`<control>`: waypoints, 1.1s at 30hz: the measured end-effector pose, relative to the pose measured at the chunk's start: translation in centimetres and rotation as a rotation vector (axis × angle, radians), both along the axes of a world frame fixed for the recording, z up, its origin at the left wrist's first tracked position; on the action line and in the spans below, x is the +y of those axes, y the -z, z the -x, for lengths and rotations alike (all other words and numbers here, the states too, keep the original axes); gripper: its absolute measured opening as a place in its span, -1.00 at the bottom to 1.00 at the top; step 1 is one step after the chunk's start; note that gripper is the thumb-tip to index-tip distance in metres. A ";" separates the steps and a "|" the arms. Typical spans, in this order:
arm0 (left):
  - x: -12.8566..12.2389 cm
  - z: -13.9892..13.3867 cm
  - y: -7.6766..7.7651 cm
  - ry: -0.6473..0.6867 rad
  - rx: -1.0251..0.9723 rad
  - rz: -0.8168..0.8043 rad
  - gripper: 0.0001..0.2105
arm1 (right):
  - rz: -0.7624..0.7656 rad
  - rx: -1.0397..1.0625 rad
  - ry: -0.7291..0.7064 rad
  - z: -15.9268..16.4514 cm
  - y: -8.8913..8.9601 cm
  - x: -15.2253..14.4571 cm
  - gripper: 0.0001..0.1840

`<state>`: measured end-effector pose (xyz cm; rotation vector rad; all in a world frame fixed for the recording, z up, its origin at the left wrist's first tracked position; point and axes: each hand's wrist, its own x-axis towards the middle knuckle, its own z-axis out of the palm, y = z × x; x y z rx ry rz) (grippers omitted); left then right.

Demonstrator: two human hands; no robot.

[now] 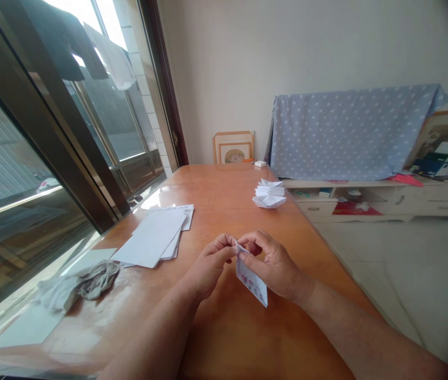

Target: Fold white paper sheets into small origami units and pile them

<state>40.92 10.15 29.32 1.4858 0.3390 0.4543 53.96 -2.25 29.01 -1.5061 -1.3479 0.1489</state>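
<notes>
Over the middle of the wooden table, a small folded sheet of white paper [252,282] with printing and reddish marks is held up at a slant. My left hand [215,263] pinches its upper left corner between thumb and fingers. On the other side, my right hand [273,264] grips the upper edge, its thumb lying across the near face and the index finger reaching to the corner. The two hands almost meet at that corner. Fingertips partly hide the top of the paper.
A stack of white sheets [154,237] lies left on the table [211,195], with a crumpled grey cloth [97,279] nearer me. Folded white papers [269,193] are piled at the far right edge. Beyond stand picture frames [234,148] and a cabinet under a dotted blue cloth [350,132].
</notes>
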 end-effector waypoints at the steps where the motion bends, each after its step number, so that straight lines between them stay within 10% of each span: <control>1: 0.0 0.0 0.0 0.009 0.004 0.000 -0.94 | 0.004 0.001 -0.005 0.0 0.0 0.0 -0.86; 22: -0.7 0.0 -0.7 0.023 -0.020 -0.028 -0.94 | 0.015 -0.038 0.008 -0.2 -0.7 -0.4 -0.87; 33: -1.1 -0.2 0.5 -0.234 0.030 -0.586 -0.90 | 0.022 -0.053 0.097 -0.7 0.1 0.0 -0.95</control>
